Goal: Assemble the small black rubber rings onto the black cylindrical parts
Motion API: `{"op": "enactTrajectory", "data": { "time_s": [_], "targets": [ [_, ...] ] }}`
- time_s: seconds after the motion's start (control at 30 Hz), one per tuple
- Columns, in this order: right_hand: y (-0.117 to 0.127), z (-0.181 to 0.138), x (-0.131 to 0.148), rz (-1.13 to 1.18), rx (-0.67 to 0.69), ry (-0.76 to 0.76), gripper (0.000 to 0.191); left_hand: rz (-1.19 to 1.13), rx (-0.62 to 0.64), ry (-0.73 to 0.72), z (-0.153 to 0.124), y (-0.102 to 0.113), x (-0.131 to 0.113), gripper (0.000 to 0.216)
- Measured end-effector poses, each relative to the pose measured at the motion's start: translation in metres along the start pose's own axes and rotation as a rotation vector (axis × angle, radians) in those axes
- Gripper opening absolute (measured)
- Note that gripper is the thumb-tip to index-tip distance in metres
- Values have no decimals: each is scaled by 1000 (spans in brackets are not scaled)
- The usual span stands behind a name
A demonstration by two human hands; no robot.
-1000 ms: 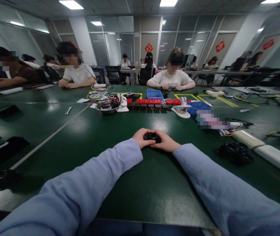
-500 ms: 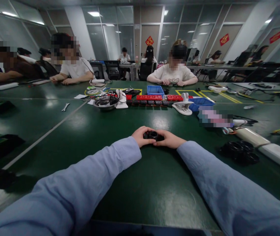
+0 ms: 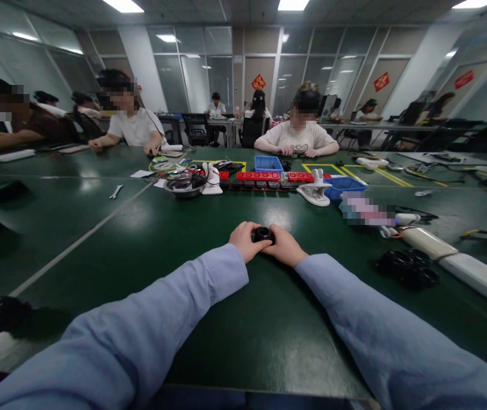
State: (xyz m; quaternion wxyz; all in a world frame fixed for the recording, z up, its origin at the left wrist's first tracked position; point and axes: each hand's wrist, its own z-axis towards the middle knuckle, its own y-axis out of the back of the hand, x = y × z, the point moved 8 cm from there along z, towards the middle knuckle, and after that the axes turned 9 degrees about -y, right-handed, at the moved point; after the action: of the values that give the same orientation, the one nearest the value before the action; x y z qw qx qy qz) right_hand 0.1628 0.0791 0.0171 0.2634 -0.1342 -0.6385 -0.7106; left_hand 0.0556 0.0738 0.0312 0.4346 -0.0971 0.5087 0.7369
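A small black ring-shaped part [image 3: 264,234] sits between my two hands on the green table [image 3: 209,319]. My left hand [image 3: 246,240] curls round its left side, fingers closed on it. From the right, my right hand [image 3: 285,245] grips the same part. Both light-blue sleeves stretch forward from the near edge. Most of the part is hidden by my fingers.
More black ring parts [image 3: 405,267] lie to the right beside a white bar [image 3: 461,265]. Beyond my hands stand a metal bowl [image 3: 184,185], red blocks [image 3: 260,176], blue bins [image 3: 346,186] and a white clamp [image 3: 315,192]. Other people sit at the far side.
My hands have closed in tighter round the black part, so less of it shows. The view shifted slightly; a person at the left has stretched an arm onto the table.
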Motion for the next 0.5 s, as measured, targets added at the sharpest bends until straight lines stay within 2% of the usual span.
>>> {"op": "enactTrajectory", "data": {
  "time_s": [0.13, 0.27, 0.37, 0.5],
  "targets": [
    [2, -4, 6, -34, -39, 30, 34, 3, 16, -17, 0, 0, 2, 39],
    [3, -9, 14, 103, 86, 166, 50, -88, 99, -117, 0, 0, -3, 36],
    [2, -9, 15, 179, 188, 213, 46, -126, 134, -127, 0, 0, -2, 36],
    [1, -8, 14, 192, 222, 231, 40, -141, 146, -131, 1, -1, 0, 37]
  ]
}}
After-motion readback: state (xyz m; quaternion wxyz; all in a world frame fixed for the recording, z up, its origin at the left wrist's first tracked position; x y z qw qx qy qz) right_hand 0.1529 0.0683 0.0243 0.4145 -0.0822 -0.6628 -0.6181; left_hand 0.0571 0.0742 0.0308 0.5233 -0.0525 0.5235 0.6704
